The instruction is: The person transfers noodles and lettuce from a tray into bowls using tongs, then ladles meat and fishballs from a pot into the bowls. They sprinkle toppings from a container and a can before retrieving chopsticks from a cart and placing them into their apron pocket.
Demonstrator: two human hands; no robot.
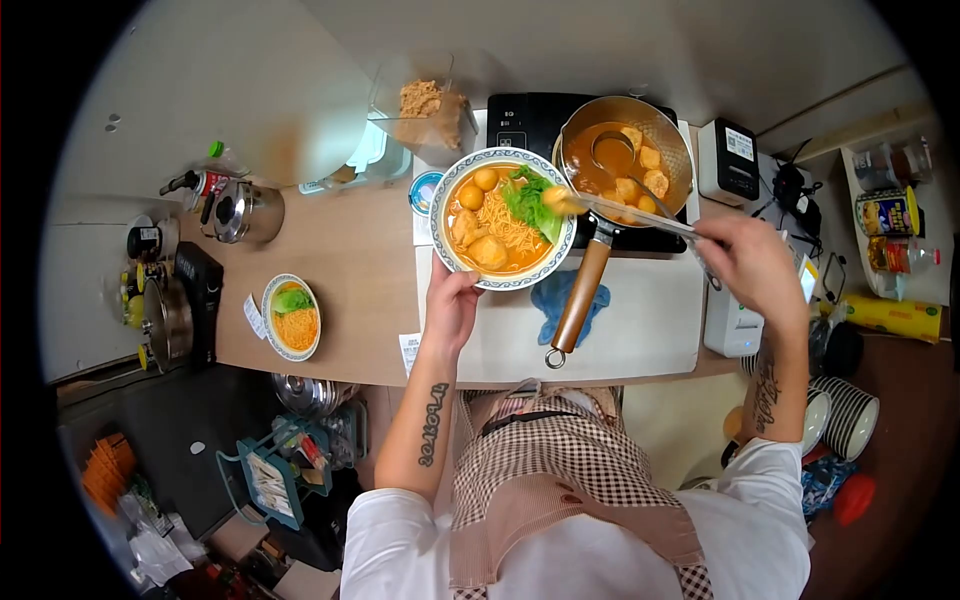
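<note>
My left hand (453,310) is closed on the rim of a patterned bowl (447,254), thumb on top, holding it beside the pot. In the bowl are noodles (507,222), green lettuce (528,203), round balls and golden chunks in orange broth. My right hand (745,262) grips metal tongs (640,217) reaching leftward across the pot's edge. At their tip a yellowish piece of food (562,200), somewhat blurred, is over the bowl's right rim by the lettuce. A saucepan (672,122) of orange broth and fried chunks sits on a black cooker, a ladle (612,153) resting in it.
The pan's wooden handle (582,295) points toward me over a blue cloth (560,308). A second noodle bowl (293,315) stands at left near a metal pot (250,212). Behind is a clear container (425,110) of brown food. White machines (735,325) and stacked bowls (845,415) are at right.
</note>
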